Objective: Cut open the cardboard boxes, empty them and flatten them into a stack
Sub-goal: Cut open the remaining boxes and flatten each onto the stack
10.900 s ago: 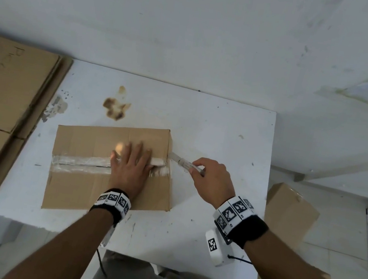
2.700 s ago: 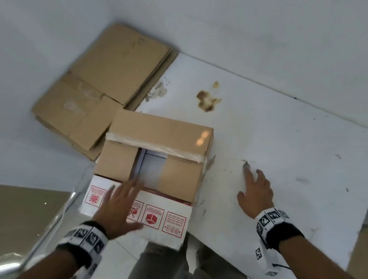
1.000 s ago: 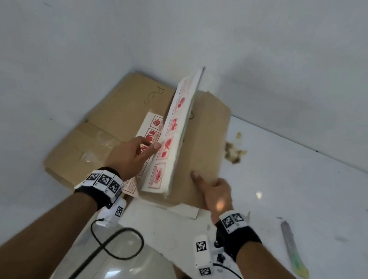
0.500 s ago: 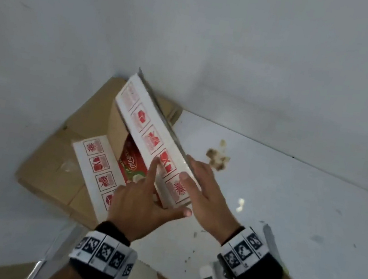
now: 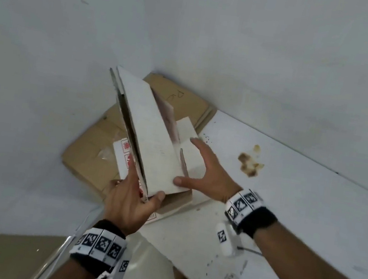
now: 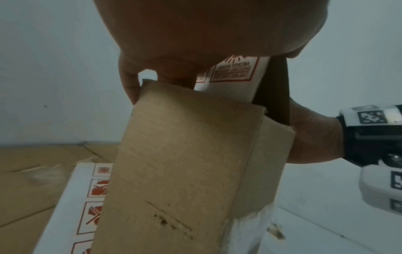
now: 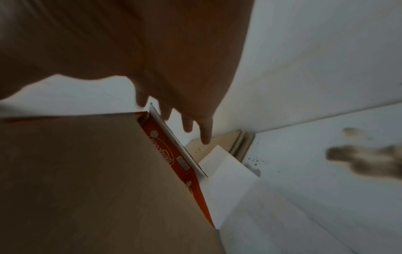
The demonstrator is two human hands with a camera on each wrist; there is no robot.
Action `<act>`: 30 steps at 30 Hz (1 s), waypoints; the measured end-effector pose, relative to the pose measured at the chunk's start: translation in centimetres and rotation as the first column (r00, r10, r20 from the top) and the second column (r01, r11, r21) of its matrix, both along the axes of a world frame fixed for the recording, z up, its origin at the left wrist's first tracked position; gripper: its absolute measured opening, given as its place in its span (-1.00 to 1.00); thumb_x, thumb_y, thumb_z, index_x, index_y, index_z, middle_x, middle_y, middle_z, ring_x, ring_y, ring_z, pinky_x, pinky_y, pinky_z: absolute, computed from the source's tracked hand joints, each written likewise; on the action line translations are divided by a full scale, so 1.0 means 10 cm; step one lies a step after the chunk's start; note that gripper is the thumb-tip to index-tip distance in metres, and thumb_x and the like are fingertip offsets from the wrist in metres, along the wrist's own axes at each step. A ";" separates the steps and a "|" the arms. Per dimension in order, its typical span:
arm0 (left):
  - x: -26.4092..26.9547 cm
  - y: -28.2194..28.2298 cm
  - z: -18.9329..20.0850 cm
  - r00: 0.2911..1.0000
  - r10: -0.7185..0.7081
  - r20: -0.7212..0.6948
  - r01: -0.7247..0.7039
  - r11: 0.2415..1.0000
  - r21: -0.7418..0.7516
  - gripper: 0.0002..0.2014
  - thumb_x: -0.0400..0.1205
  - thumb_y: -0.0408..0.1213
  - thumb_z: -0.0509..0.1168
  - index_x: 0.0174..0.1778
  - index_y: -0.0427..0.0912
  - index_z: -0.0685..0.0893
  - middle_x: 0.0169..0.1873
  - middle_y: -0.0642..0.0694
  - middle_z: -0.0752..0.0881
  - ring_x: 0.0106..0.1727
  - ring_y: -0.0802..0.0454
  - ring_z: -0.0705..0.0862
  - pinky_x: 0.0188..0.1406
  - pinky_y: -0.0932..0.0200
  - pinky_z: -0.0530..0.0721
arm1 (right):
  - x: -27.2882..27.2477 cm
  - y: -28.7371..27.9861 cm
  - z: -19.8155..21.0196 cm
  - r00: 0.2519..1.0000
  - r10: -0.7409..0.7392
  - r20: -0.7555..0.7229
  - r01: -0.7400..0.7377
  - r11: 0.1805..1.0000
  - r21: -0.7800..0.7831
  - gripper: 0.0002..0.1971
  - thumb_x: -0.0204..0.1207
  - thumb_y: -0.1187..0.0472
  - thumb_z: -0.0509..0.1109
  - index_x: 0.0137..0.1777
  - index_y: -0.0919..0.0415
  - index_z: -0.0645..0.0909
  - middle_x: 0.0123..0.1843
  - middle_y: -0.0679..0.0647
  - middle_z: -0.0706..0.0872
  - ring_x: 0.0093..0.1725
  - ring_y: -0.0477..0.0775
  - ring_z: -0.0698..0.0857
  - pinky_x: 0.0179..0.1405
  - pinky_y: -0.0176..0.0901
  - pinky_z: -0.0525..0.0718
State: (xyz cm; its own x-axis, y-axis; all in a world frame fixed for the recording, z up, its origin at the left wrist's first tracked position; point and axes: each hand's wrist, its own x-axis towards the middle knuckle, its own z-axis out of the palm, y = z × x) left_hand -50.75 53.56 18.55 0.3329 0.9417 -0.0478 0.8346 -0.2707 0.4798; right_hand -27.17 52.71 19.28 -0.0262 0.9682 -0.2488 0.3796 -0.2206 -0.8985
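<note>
A collapsed cardboard box [image 5: 151, 144], white outside with red printed symbols, stands tilted on edge over the stack of flattened brown cardboard [image 5: 85, 155] at the table's left end. My left hand [image 5: 144, 187] pinches the box's near lower edge, thumb on the plain white face and fingers behind. My right hand [image 5: 196, 165] lies against a white flap, fingers spread and straight. In the left wrist view a brown flap [image 6: 191, 171] hangs below the printed panel [image 6: 234, 73]. The right wrist view shows the brown inside [image 7: 87, 180] and a red printed strip [image 7: 172, 159].
The white table [image 5: 286, 214] runs to the right, with a brown stain [image 5: 249, 166] near the wall. White walls close the corner behind the stack. Floor and a metal table leg [image 5: 61, 247] show at lower left.
The box has turned so that its plain white face now faces me. My right hand has slid from the printed panel onto the white flap. My left hand now pinches the lower edge.
</note>
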 end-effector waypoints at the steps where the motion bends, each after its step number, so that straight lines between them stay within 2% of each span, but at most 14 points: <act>1: -0.05 0.03 -0.03 1.000 -0.002 -0.009 0.002 1.000 -0.011 -0.01 0.42 0.44 -0.04 0.66 -0.15 0.40 0.27 -0.03 0.72 0.21 -0.10 0.67 0.28 -0.10 0.43 | 0.01 0.12 -0.04 0.995 0.094 0.016 -0.093 0.995 -0.038 0.12 0.18 -0.41 0.64 0.71 -0.32 0.13 0.75 -0.28 0.15 0.70 -0.17 0.19 0.67 0.05 0.23; 3: -0.13 0.09 -0.08 1.000 -0.018 -0.020 0.018 1.000 -0.023 -0.01 0.43 0.47 -0.09 0.63 -0.14 0.47 0.24 0.00 0.75 0.20 -0.03 0.64 0.28 -0.06 0.40 | 0.00 0.32 -0.01 0.971 0.234 0.045 -0.229 0.968 -0.106 0.01 0.20 -0.35 0.67 0.65 -0.26 0.29 0.66 -0.22 0.36 0.61 -0.09 0.34 0.65 0.16 0.33; 6: -0.14 0.17 -0.10 0.998 -0.067 0.018 0.067 0.998 0.002 0.07 0.46 0.60 -0.18 0.64 -0.16 0.46 0.14 0.16 0.69 0.16 0.01 0.62 0.28 -0.07 0.40 | 0.05 0.45 0.16 0.905 0.310 0.291 -0.268 0.947 -0.174 -0.31 0.16 -0.42 0.63 0.18 -0.04 0.62 0.15 -0.21 0.59 0.24 -0.04 0.51 0.30 0.06 0.56; 9: -0.01 0.24 -0.08 0.988 -0.077 0.131 0.074 0.997 0.027 0.10 0.46 0.64 -0.17 0.67 -0.17 0.38 0.14 0.27 0.58 0.18 0.03 0.63 0.31 -0.06 0.36 | 0.25 0.33 0.27 0.833 0.333 0.442 -0.272 0.942 -0.198 -0.27 0.04 -0.62 0.53 -0.15 0.04 0.65 -0.11 -0.09 0.73 -0.01 0.00 0.70 0.03 -0.03 0.70; 13: 0.39 0.25 -0.06 0.943 -0.168 0.287 0.184 0.983 -0.029 0.11 0.42 0.61 0.03 0.80 0.04 -0.04 0.45 0.10 0.64 0.37 0.01 0.63 0.39 -0.14 0.36 | 0.34 -0.08 0.20 0.793 0.329 0.513 -0.270 0.944 -0.189 -0.25 0.12 -0.66 0.43 0.10 -0.11 0.53 -0.14 -0.15 0.70 -0.21 -0.13 0.69 -0.24 -0.12 0.65; 15: 0.66 0.23 -0.03 0.935 -0.202 0.292 0.227 0.973 -0.053 0.12 0.40 0.62 0.09 0.78 0.22 -0.23 0.51 0.08 0.60 0.41 0.00 0.62 0.43 -0.22 0.37 | 0.42 -0.33 0.04 0.832 0.128 0.539 -0.122 0.991 -0.047 -0.24 0.41 -0.56 0.28 0.32 0.08 0.51 -0.18 -0.07 0.72 -0.26 -0.01 0.72 -0.29 -0.03 0.67; 17: 0.93 0.17 -0.05 0.941 -0.308 0.140 0.312 0.950 -0.010 0.06 0.46 0.61 0.10 0.74 0.33 -0.32 0.60 0.05 0.49 0.46 -0.02 0.55 0.42 -0.31 0.37 | 0.56 -0.59 -0.11 0.828 -0.048 0.558 0.047 0.999 0.016 -0.16 0.52 -0.47 0.07 0.38 0.31 0.56 -0.34 -0.03 0.66 -0.34 0.06 0.67 -0.35 -0.12 0.56; 18: 1.05 0.14 -0.08 0.928 -0.370 0.049 0.370 0.929 0.011 0.00 0.51 0.57 0.07 0.72 0.35 -0.35 0.61 0.02 0.45 0.46 -0.08 0.53 0.41 -0.36 0.37 | 0.61 -0.72 -0.17 0.835 -0.124 0.536 0.120 0.992 0.043 -0.18 0.54 -0.41 0.06 0.44 0.30 0.57 -0.30 -0.04 0.71 -0.30 0.05 0.70 -0.32 -0.18 0.57; 19: 1.17 0.11 -0.12 0.907 -0.421 -0.025 0.422 0.907 0.014 -0.07 0.56 0.52 0.00 0.71 0.34 -0.39 0.61 -0.01 0.43 0.45 -0.14 0.53 0.40 -0.41 0.38 | 0.64 -0.83 -0.23 0.865 -0.185 0.467 0.185 0.982 0.046 -0.29 0.59 -0.31 0.14 0.56 0.18 0.51 -0.12 -0.07 0.79 -0.17 -0.02 0.76 -0.18 -0.20 0.66; 21: 1.36 0.07 -0.20 0.871 -0.477 -0.121 0.476 0.879 -0.036 -0.11 0.52 0.49 -0.19 0.69 0.31 -0.45 0.61 -0.04 0.42 0.40 -0.18 0.55 0.41 -0.49 0.38 | 0.68 -0.99 -0.29 0.947 -0.215 0.238 0.227 0.974 -0.021 -0.36 0.65 -0.04 0.33 0.72 -0.02 0.29 0.25 -0.30 0.73 0.13 -0.30 0.75 0.18 -0.24 0.73; 24: 1.46 0.05 -0.29 0.846 -0.511 -0.154 0.501 0.860 -0.096 -0.06 0.49 0.60 -0.20 0.67 0.32 -0.49 0.58 -0.02 0.49 0.44 -0.20 0.56 0.47 -0.56 0.32 | 0.69 -1.08 -0.36 0.975 -0.222 0.027 0.223 0.975 -0.024 -0.34 0.63 0.18 0.41 0.71 -0.01 0.29 0.44 -0.36 0.60 0.36 -0.45 0.59 0.29 -0.49 0.59; 26: 1.39 0.08 -0.37 0.858 -0.495 -0.134 0.485 0.868 -0.105 -0.02 0.47 0.65 -0.15 0.68 0.34 -0.47 0.54 0.02 0.56 0.43 -0.17 0.58 0.46 -0.50 0.34 | 0.61 -1.06 -0.38 0.962 -0.225 0.154 0.232 0.972 -0.025 -0.37 0.69 0.08 0.37 0.73 0.04 0.28 0.47 -0.20 0.63 0.39 -0.26 0.64 0.23 -0.47 0.55; 28: 1.24 0.16 -0.45 0.877 -0.454 -0.157 0.437 0.890 -0.129 0.02 0.45 0.69 -0.09 0.70 0.34 -0.42 0.45 0.07 0.64 0.42 -0.12 0.60 0.44 -0.43 0.36 | 0.51 -0.97 -0.44 0.880 -0.277 0.386 0.332 0.939 -0.084 -0.41 0.75 -0.12 0.16 0.71 0.11 0.30 0.29 0.06 0.75 0.24 0.13 0.75 0.05 -0.19 0.56; 30: 1.10 0.26 -0.59 0.906 -0.379 -0.189 0.355 0.923 -0.145 -0.02 0.49 0.66 -0.11 0.75 0.30 -0.29 0.32 0.08 0.70 0.38 -0.07 0.61 0.41 -0.37 0.39 | 0.45 -0.81 -0.56 0.795 -0.403 0.454 0.501 0.858 -0.115 -0.07 0.59 -0.51 -0.21 0.42 0.25 0.60 -0.03 0.19 0.77 0.04 0.30 0.76 -0.03 -0.10 0.57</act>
State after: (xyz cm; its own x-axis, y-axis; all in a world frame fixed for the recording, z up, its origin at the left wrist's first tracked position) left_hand -39.76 56.17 12.69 0.6255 0.7405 -0.2458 0.7700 -0.5351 0.3475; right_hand -22.67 44.59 13.67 0.5492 0.7618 -0.3435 0.4995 -0.6288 -0.5959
